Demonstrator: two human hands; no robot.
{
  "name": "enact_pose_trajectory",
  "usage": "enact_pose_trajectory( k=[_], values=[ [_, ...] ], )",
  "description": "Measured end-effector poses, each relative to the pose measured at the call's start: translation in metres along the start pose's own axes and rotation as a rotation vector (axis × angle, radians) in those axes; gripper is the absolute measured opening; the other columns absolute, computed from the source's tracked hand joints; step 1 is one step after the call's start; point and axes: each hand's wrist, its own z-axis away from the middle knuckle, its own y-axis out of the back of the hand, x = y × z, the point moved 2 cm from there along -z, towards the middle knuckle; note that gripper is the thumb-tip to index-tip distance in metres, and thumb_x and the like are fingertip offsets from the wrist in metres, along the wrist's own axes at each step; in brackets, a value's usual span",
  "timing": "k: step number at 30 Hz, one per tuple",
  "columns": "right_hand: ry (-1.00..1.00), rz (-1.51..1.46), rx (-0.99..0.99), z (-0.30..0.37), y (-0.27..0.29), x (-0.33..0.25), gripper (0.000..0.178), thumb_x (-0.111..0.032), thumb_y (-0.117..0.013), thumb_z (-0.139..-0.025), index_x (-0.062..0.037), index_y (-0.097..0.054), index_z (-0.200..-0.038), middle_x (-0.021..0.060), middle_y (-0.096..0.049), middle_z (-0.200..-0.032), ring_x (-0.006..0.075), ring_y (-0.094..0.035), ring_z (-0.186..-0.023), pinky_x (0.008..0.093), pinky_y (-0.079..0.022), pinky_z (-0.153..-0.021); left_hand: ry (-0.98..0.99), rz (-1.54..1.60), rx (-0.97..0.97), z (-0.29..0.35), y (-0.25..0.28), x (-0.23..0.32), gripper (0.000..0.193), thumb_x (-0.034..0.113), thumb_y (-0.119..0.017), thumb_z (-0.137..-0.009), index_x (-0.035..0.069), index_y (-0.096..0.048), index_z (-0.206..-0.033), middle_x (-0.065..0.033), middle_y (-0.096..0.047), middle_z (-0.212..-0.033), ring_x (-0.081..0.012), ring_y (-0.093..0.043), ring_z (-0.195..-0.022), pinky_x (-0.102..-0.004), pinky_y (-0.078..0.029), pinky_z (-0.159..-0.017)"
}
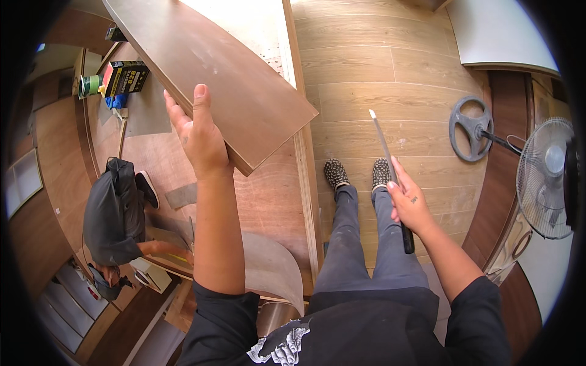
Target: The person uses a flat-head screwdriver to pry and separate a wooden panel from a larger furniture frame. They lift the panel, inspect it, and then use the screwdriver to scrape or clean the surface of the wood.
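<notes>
My left hand (204,137) grips the long edge of a brown laminated board (226,85), its thumb up against the board's side and its fingers stretched along the edge. The board slants over the workbench, one corner reaching past the bench's right edge. Lower right, above the floor, my right hand (412,201) is closed round a long, narrow flat file (382,137) with a black handle. The file's pale tip points up and away from me, apart from the board.
The plywood workbench (268,195) holds a black box (127,78), a green tape roll (90,86) and a curved laminate sheet (271,265). A co-worker (113,213) bends over at the left. A pedestal fan (549,174) and its round base (471,129) are at the right.
</notes>
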Motion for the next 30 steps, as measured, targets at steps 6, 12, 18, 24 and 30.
enact_pose_trajectory(
  k=[6, 12, 18, 24, 30],
  values=[
    [-0.099, 0.028, -0.002, 0.004, 0.016, 0.074, 0.068, -0.013, -0.051, -0.101, -0.0166, -0.02, -0.162, 0.007, -0.062, -0.093, 0.0073, -0.048, -0.044, 0.0225, -0.046, -0.042, 0.01, 0.031, -0.027, 0.0, 0.004, 0.0, 0.088, 0.015, -0.064, -0.095, 0.002, -0.007, -0.16, -0.0176, -0.043, -0.149, -0.0273, -0.048, -0.133, -0.0379, -0.041, -0.109],
    [-0.105, -0.047, -0.023, 0.007, 0.002, 0.089, 0.069, -0.01, -0.052, -0.1, -0.0178, -0.021, -0.162, 0.0152, -0.06, -0.129, 0.007, -0.048, -0.045, 0.023, -0.046, -0.042, 0.008, 0.024, -0.057, -0.002, 0.006, 0.0, 0.087, 0.012, -0.061, -0.094, 0.001, -0.006, -0.16, -0.0186, -0.04, -0.151, -0.0283, -0.046, -0.133, -0.0392, -0.039, -0.111],
    [-0.081, -0.059, -0.007, 0.0, 0.005, 0.088, 0.069, -0.011, -0.052, -0.1, -0.0198, -0.022, -0.161, 0.0127, -0.062, -0.123, 0.0067, -0.047, -0.045, 0.0238, -0.045, -0.041, 0.0, -0.015, -0.014, -0.001, 0.003, 0.001, 0.082, 0.008, -0.06, -0.094, 0.0, -0.01, -0.16, -0.0185, -0.049, -0.143, -0.0269, -0.055, -0.124, -0.0359, -0.045, -0.104],
    [-0.117, -0.034, 0.02, -0.002, 0.014, 0.078, 0.071, -0.011, -0.054, -0.099, -0.0174, -0.021, -0.162, 0.0059, -0.061, -0.087, 0.0075, -0.049, -0.043, 0.023, -0.045, -0.04, -0.005, 0.039, -0.049, -0.002, -0.002, 0.002, 0.082, 0.007, -0.059, -0.094, 0.001, -0.01, -0.16, -0.0182, -0.044, -0.147, -0.027, -0.051, -0.127, -0.0366, -0.043, -0.107],
    [-0.149, 0.017, 0.057, -0.008, 0.012, 0.079, 0.069, -0.014, -0.058, -0.098, -0.0102, -0.026, -0.159, 0.0115, -0.067, -0.092, 0.0096, -0.052, -0.044, 0.0261, -0.046, -0.04, -0.014, 0.006, -0.032, -0.006, 0.004, -0.001, 0.087, 0.004, -0.06, -0.09, 0.002, -0.01, -0.16, -0.0192, -0.035, -0.155, -0.029, -0.044, -0.135, -0.0365, -0.037, -0.113]
  ],
)
